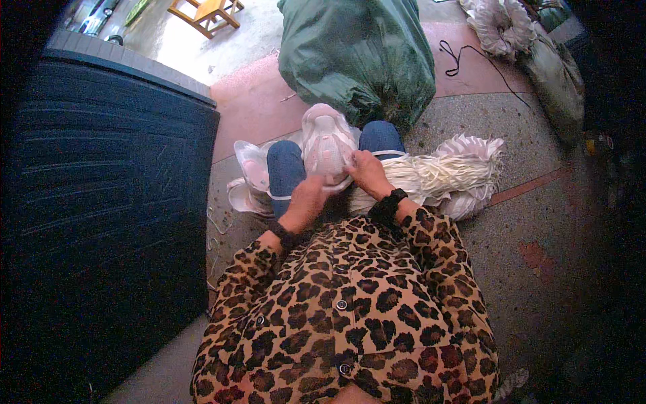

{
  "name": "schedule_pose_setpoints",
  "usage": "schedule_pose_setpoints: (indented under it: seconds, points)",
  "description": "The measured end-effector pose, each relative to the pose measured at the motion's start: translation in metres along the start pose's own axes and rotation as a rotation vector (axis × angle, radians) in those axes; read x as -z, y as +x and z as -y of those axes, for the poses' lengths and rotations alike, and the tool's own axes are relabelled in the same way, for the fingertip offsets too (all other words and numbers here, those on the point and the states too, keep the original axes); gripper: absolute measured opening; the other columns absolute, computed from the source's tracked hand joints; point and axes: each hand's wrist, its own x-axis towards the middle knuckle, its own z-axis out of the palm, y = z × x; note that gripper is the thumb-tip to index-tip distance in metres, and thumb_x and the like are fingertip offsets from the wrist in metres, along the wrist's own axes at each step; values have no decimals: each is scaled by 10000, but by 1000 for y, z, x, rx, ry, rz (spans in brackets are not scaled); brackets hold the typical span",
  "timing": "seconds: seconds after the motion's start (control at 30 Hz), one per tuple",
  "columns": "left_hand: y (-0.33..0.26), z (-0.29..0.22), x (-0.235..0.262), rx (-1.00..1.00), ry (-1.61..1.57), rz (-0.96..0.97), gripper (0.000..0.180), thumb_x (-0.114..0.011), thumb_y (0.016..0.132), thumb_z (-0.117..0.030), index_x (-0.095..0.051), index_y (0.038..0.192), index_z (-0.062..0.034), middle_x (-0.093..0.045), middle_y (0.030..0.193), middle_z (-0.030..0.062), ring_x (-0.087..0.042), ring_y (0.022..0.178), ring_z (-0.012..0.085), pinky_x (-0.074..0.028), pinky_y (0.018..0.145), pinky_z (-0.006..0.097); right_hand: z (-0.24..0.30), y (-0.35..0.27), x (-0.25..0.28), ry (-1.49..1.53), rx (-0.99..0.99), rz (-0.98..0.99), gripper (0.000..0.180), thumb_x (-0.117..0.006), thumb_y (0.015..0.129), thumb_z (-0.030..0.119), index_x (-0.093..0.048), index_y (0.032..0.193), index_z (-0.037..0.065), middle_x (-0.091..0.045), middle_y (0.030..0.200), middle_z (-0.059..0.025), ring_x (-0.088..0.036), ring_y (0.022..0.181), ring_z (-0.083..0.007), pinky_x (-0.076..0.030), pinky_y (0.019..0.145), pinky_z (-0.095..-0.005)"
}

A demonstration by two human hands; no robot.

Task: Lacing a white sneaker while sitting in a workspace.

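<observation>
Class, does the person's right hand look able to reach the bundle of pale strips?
Probably yes: the bundle lies just right of the right hand, its outer end uncovered, though that hand is at the pale pinkish piece.

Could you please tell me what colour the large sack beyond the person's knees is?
The large sack is dark green, seen best in the head view.
</observation>
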Motion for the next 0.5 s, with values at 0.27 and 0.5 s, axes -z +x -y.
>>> schedule_pose_setpoints:
  seconds: [0.27, 0.5]
  points:
    - [23, 37, -4, 291, 70, 11, 340, -638, 885, -280, -553, 1069, -6, -654, 805, 230, -653, 774, 410, -506, 678, 494, 4, -6, -10, -1, 52, 10, 244, -611, 813, 223, -588, 918, 4, -604, 889, -247, -597, 866, -444, -482, 773, -521]
    - [17, -11, 22, -97, 340, -138, 285, -598, 866, -216, -560, 1109, -71, -619, 1062, 145, -579, 964, 347, -479, 777, 446, 21, -1, 27, -104, 262, -88, 158, -615, 803, 98, -652, 952, 58, -616, 881, -122, -582, 876, -344, -461, 735, -450]
